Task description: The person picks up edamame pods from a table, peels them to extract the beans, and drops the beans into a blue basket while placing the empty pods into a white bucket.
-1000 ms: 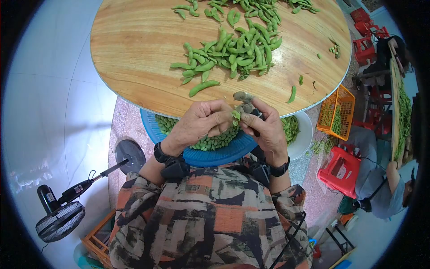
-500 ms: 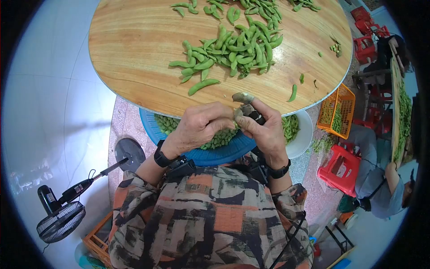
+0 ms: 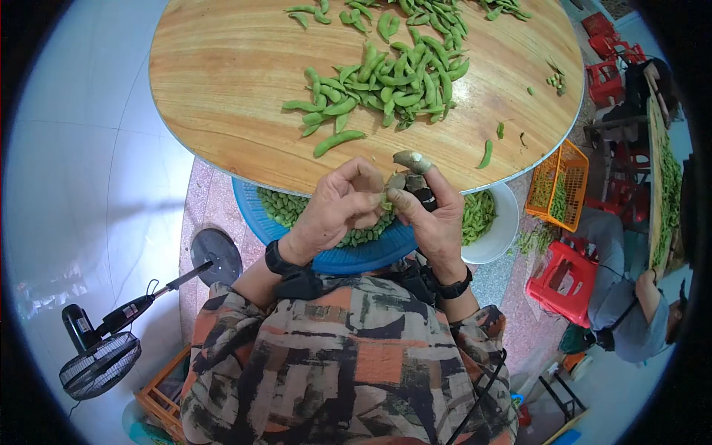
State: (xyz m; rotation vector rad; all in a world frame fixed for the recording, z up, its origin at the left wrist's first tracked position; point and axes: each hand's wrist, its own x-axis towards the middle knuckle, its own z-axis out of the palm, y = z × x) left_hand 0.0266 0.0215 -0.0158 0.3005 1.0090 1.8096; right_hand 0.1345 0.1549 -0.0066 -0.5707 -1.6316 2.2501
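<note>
My left hand [image 3: 337,209] and my right hand [image 3: 429,209] meet over the blue basket [image 3: 252,213], both pinching one small green pod [image 3: 385,202] between thumbs and fingertips. The pod is mostly hidden by my fingers. A dark taped cover sits on my right forefinger [image 3: 412,160]. Shelled green beans [image 3: 282,206] fill the basket below my hands. A heap of green pods [image 3: 389,81] lies on the round wooden table [image 3: 222,89] just beyond my hands, and one single pod [image 3: 337,142] lies nearest my left hand.
A white bowl [image 3: 500,237] with green pods sits right of the basket. An orange crate [image 3: 556,185], red stools [image 3: 560,278] and another person [image 3: 630,297] at a second board are on the right. A small fan [image 3: 100,360] lies on the floor at left.
Both hands have shifted slightly up and closer together over the basket, still working the same pod; my left fingers have lifted and curled more.
</note>
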